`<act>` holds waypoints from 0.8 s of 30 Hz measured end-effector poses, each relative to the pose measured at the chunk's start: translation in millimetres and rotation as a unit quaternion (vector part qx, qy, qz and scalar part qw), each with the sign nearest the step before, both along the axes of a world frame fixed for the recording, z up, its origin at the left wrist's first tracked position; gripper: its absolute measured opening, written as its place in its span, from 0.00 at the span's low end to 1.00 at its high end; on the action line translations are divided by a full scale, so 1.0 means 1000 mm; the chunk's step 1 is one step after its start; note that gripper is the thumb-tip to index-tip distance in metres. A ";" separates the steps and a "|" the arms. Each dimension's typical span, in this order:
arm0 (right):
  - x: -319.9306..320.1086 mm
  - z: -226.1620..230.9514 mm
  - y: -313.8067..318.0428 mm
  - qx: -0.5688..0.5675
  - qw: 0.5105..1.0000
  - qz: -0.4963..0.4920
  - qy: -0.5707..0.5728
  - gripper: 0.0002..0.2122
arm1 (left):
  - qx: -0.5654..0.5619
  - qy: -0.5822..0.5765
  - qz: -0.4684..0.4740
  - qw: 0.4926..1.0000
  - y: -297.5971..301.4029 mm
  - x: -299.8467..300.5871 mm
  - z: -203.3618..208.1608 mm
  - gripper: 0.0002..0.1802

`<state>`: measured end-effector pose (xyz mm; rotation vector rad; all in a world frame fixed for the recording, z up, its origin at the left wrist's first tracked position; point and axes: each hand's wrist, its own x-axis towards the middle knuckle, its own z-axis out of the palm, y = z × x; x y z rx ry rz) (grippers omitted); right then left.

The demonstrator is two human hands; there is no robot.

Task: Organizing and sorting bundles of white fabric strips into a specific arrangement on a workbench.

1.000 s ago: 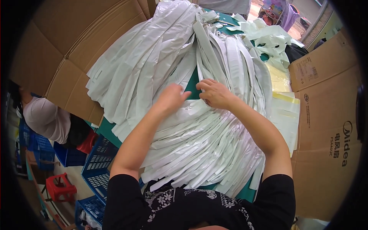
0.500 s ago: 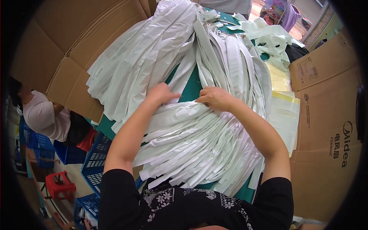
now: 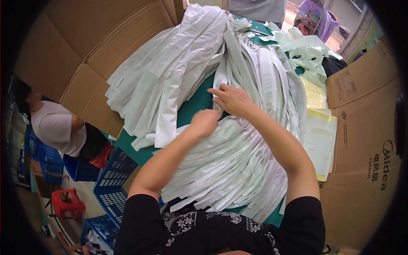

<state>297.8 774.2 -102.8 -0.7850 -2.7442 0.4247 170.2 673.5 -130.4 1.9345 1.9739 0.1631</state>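
Long white plastic-like strips lie in fanned bundles: a left bundle (image 3: 163,63), a right bundle (image 3: 270,72) and a near bundle (image 3: 225,170) in front of my body. My left hand (image 3: 205,122) is closed at the far edge of the near bundle, on the end of a white strip (image 3: 219,79) that comes down from the right bundle. Just beyond it, my right hand (image 3: 233,100) lies over that strip with index finger and thumb stretched out to the left. Its other fingers are partly hidden.
The strips lie on a green table (image 3: 197,95). A large cardboard sheet (image 3: 97,76) stands left, a cardboard box (image 3: 357,148) right. Yellow-edged sheets (image 3: 318,136) and pale scraps (image 3: 308,51) lie on the right. Blue crates (image 3: 112,182), a red stool (image 3: 68,204) and a person (image 3: 55,127) are at left.
My left hand has moved right and toward me, closer to my right hand. My right hand has shifted slightly away and its fingers have stretched out. The strip in the gap has swung right.
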 end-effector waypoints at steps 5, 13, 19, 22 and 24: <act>0.000 -0.038 0.038 0.102 0.976 0.174 -0.078 0.18 | 0.049 -0.071 -0.097 0.991 -0.011 -0.008 0.050 0.21; 0.010 -0.026 0.025 0.165 0.961 0.171 -0.142 0.17 | 0.171 0.203 0.267 0.927 -0.006 -0.136 0.110 0.34; 0.012 -0.038 0.021 0.132 0.973 0.117 -0.146 0.16 | 0.210 0.001 0.287 0.935 -0.002 -0.139 0.151 0.39; 0.014 -0.041 0.022 0.123 0.974 0.106 -0.155 0.15 | 0.186 0.180 0.232 0.938 0.000 -0.126 0.118 0.33; 0.013 -0.042 0.022 0.127 0.973 0.106 -0.163 0.14 | 0.109 0.198 0.238 0.945 -0.001 -0.127 0.111 0.29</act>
